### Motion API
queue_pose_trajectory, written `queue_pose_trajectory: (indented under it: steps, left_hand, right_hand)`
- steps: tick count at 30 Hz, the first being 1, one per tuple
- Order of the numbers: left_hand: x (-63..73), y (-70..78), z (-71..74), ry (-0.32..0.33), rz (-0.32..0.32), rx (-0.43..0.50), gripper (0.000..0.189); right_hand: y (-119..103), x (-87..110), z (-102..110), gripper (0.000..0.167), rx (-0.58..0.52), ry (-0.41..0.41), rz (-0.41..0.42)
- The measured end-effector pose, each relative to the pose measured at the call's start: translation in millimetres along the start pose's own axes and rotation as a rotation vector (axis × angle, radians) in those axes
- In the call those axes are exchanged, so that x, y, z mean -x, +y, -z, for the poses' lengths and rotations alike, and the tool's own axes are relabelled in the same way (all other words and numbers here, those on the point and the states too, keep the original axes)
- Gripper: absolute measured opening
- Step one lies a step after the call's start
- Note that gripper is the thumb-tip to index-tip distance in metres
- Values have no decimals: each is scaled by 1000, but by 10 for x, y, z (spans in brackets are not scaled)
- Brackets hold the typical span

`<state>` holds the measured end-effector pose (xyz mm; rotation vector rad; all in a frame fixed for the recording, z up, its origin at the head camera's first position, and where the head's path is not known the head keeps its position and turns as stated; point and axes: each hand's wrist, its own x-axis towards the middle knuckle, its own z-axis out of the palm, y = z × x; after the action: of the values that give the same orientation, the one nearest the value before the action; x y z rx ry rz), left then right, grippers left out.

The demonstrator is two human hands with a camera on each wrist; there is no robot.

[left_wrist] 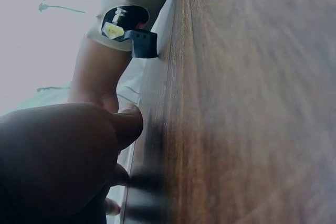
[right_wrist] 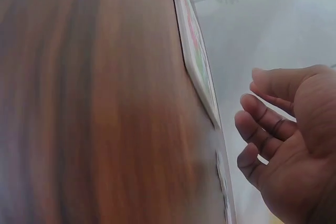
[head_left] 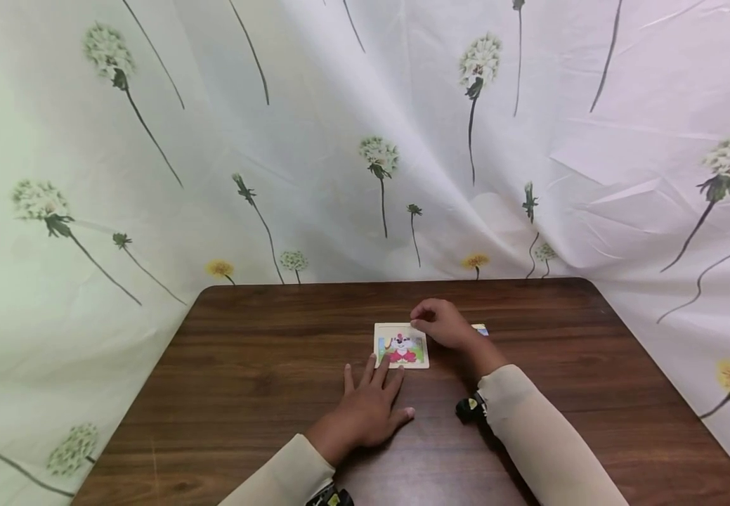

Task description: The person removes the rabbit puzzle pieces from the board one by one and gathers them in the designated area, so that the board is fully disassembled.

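A small square picture puzzle lies on the table, a cartoon animal in red inside a pale frame. My left hand is spread flat, its fingertips resting on the near edge of the puzzle. Above the far right corner of the puzzle is my right hand, thumb and index finger bent toward each other. The right wrist view shows the right hand raised off the table, fingers loosely curved, with nothing visible between them. In that view the puzzle appears edge-on, fingertips at its far end.
A blue and yellow piece lies right of the puzzle, partly hidden behind the right hand. The brown wooden table is backed by a white curtain printed with dandelions. Dark bands with small devices circle both wrists.
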<state>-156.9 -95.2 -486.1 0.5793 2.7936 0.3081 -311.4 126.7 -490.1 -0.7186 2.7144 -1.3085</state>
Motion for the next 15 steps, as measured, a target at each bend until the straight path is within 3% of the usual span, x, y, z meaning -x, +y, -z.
queue_pose_trajectory:
  steps: [11,15]
  left_hand:
    - [-2,-16,-7,19,-21,-28,79]
    - [-18,-19,-27,16,-24,-33,79]
  right_hand:
    - [-154,-101,-239,16,133,-129,64]
    - [-177,-120,-296,11,204,-175,84]
